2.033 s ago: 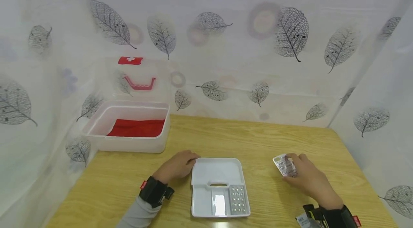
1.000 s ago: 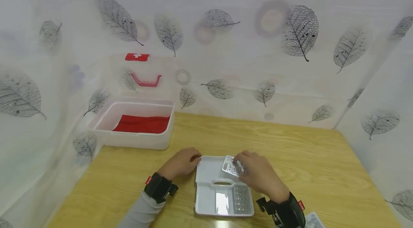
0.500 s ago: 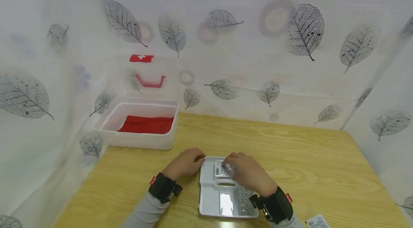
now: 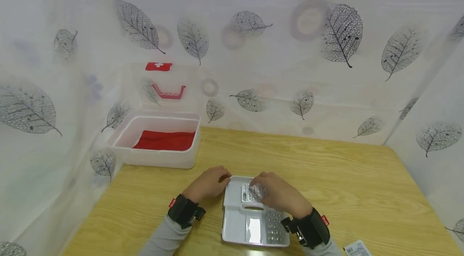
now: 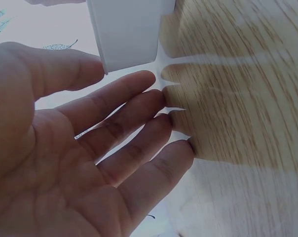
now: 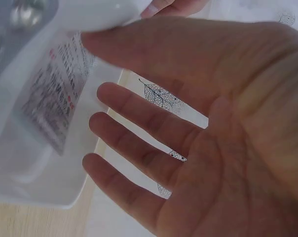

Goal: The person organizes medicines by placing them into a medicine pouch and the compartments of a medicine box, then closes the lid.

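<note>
A white plastic case (image 4: 234,224) lies unfolded on the table, with a handle slot midway. A silver blister pack (image 4: 247,193) lies in its far half. My right hand (image 4: 280,193) is over that half, its fingertips at the pack's far and right edges. In the right wrist view, three fingers (image 6: 134,140) are nearly straight, and the thumb tip is close to the pack (image 6: 57,94); the index finger is mostly hidden. My left hand (image 4: 206,183) rests at the case's far left corner. In the left wrist view its thumb touches the case edge (image 5: 127,34), the other fingers loosely extended.
A second, studded silver blister pack (image 4: 275,228) sits in the near right compartment. At the back left stands a translucent first-aid box (image 4: 156,158) with its lid up and red cloth (image 4: 164,141) inside. A small white packet (image 4: 357,248) lies at the front right.
My right hand has brought the blister pack left from the right side of the table into the case's far half. Most recently the pack has shifted slightly nearer. My left hand has stayed at the corner.
</note>
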A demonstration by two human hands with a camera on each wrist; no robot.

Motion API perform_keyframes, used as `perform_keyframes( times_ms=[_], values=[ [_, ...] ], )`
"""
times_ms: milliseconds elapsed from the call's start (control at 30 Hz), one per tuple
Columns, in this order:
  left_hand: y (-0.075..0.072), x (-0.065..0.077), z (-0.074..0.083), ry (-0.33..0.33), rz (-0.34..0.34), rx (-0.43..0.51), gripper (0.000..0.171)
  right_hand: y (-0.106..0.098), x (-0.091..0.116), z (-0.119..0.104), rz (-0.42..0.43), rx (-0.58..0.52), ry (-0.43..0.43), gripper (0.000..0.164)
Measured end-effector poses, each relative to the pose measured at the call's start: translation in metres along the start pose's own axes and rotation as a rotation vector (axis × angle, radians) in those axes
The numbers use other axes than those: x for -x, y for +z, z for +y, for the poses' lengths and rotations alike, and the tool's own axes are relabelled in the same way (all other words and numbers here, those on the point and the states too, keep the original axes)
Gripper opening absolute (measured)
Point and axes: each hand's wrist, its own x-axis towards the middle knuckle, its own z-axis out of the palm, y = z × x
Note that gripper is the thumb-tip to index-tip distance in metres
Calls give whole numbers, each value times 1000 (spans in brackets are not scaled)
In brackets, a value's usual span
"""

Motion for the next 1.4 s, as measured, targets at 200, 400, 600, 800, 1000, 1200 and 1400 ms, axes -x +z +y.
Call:
perform_keyframes(
  times_ms=[200,400,600,800,1000,1200,1400],
  values=[
    [0,1,2,0,6,1,21,-3,3,-1,-29,-6,25,41],
    [-1,2,2,4,6,-8,21,-14,17,-3,-14,-35,66,36],
    [0,0,2,5,3,-5,18,-29,49,4,64,-7,87,32],
    [0,-2,0,-19,2,15,18,-42,88,18,104,38,165,33],
    [2,-2,-1,-37,-6,24,20,-54,135,54,22,5,313,44],
    [0,-1,-1,-47,25,33,16,-64,178,93,-80,-119,527,54],
    [1,-2,2,-31,13,31,15,-59,210,110,-158,-176,616,43]
  ],
)
